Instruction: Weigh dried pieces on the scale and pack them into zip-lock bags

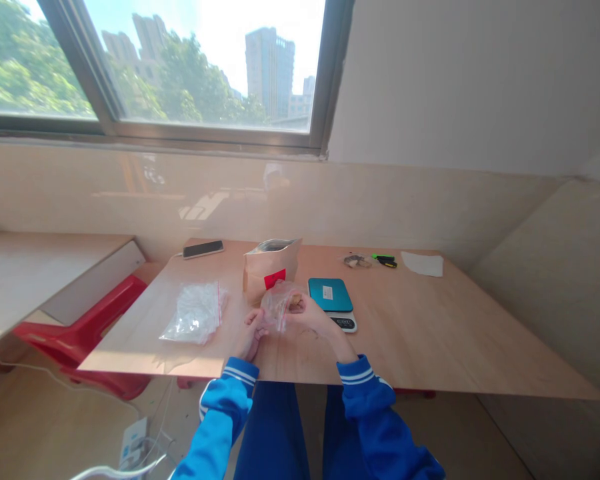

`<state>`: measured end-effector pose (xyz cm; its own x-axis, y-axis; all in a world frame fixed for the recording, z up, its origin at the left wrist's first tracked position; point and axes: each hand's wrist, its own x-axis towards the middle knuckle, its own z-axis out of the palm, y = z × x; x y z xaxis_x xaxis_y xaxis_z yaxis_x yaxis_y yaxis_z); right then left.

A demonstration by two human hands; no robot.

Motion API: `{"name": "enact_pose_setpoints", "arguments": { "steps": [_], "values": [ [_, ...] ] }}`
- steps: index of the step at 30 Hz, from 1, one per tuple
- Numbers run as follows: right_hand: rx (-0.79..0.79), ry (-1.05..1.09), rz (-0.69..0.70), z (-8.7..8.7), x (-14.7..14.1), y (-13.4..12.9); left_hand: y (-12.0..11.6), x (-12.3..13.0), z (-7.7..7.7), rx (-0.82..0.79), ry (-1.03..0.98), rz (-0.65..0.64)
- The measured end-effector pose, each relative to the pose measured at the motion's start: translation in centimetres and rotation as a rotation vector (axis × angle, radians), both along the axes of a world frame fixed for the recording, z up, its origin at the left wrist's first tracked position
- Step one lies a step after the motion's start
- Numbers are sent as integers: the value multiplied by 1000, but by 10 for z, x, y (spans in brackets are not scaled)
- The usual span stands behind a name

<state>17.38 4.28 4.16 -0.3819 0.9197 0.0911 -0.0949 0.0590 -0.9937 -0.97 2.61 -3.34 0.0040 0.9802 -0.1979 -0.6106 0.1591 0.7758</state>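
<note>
- Plastic, clear and red-lined at its mouth: the small bag [276,308] is between my hands, above the desk [405,333], in front of the paper pouch.
- My left hand [254,328] has its fingertips together, pinching the bag's near left side.
- My right hand [314,317] has its fingers closed around a brown clump [296,303] at the bag's mouth; I cannot tell how far in it sits.
- The brown paper pouch [259,270] stands open, with a red label.
- Just right of it lies a teal-topped scale [339,301].
- To the left are a pile of clear bags [194,313] and, farther back, a phone [203,249].
- Far right: a green-and-black cutter [385,261] beside white paper [423,264].
</note>
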Motion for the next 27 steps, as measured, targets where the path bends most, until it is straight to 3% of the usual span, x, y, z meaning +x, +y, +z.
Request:
{"name": "enact_pose_setpoints", "arguments": {
  "steps": [6,9,12,14,16,21,24,27],
  "values": [
    [-40,118,-136,15,24,-1,0,0,6,-11,-88,88],
    [82,200,-250,43,25,15,0,2,5,-17,-122,88],
    [322,232,-361,81,9,40,1,3,3,-19,-143,85],
    [495,131,-415,102,-6,57,2,3,1,-16,-151,92],
    [651,-129,-413,114,-18,70,2,3,0,-9,-155,98],
    [893,-809,-308,111,-33,75,1,2,-1,13,-148,81],
    [928,-931,-338,109,-33,67,0,1,-1,34,-130,63],
    [919,-800,-388,115,-26,57,-1,2,-2,64,-91,53]
  ]
}}
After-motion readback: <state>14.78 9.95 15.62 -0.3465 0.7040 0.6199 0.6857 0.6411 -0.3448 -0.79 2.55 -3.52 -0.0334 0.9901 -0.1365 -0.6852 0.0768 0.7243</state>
